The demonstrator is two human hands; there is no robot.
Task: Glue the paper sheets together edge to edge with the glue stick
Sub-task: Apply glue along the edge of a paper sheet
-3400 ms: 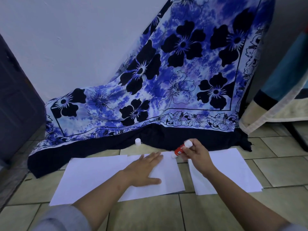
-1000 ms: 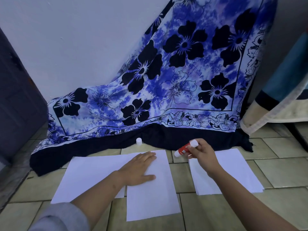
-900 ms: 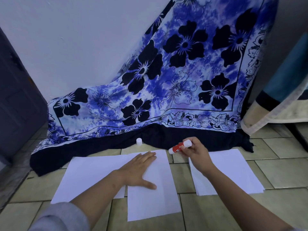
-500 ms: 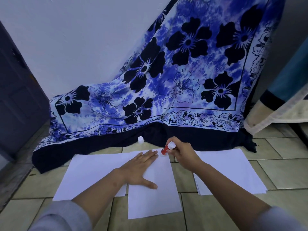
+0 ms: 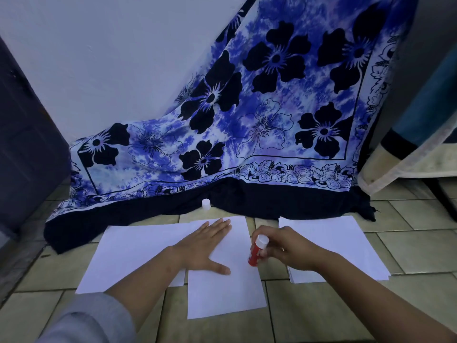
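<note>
Two hands work: our left hand (image 5: 205,246) lies flat on the white rectangular paper sheet (image 5: 222,293); our right hand (image 5: 289,248) pinches the red plastic glue stick (image 5: 256,252) at its right edge, where even strokes seem best.

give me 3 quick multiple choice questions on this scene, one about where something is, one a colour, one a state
1. Where is the small white cap?
A. on the tiled floor at the dark hem of the cloth
B. on the paper stack at the right
C. on a grey sleeve

2. What colour is the body of the glue stick?
A. green
B. red
C. yellow

3. How is the left hand?
A. curled round the cap
B. lifted off the paper
C. flat, fingers straight, on the middle sheet

Answers:
1. A, the cap stands on the floor beside the hem.
2. B, the body showing beside the right hand is red.
3. C, the palm lies spread on the sheet.
</note>
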